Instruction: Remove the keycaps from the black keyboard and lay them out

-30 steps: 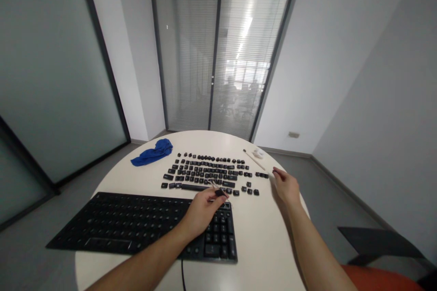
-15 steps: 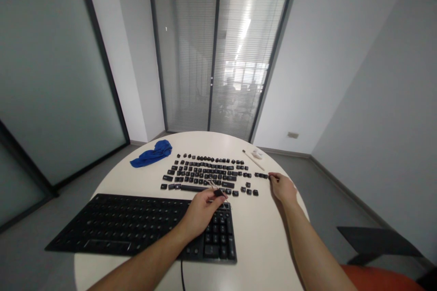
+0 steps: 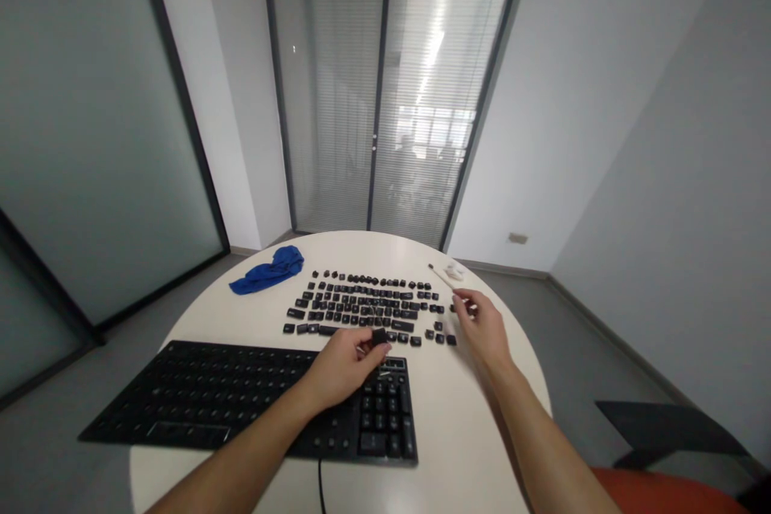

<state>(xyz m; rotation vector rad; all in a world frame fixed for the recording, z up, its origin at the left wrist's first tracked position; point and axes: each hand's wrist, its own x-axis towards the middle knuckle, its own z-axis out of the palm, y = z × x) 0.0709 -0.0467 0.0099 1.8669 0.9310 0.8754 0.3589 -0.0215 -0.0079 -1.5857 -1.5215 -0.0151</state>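
Note:
My left hand (image 3: 344, 368) pinches the black handle of a wire keycap puller (image 3: 379, 336) above the right part of the black keyboard (image 3: 241, 385). The puller's thin wires are blurred. Most of the keyboard has its keycaps off, while the number pad (image 3: 381, 418) at its right end has keycaps on. My right hand (image 3: 483, 329) hovers at the right of the table with thumb and fingers curved apart, and I see nothing in it. It covers part of a short row of keycaps. Loose black keycaps (image 3: 361, 305) lie in rows behind the keyboard.
A blue cloth (image 3: 269, 271) lies at the far left of the round white table (image 3: 458, 426). A thin brush (image 3: 439, 275) and small white pieces (image 3: 454, 271) are at the far right. The keyboard's cable (image 3: 321, 486) runs off the front. A red chair (image 3: 656, 491) stands at right.
My right hand has moved left and toward me from the short keycap row, its fingers coming apart. My left hand has shifted slightly left with the keycap puller, turning its handle.

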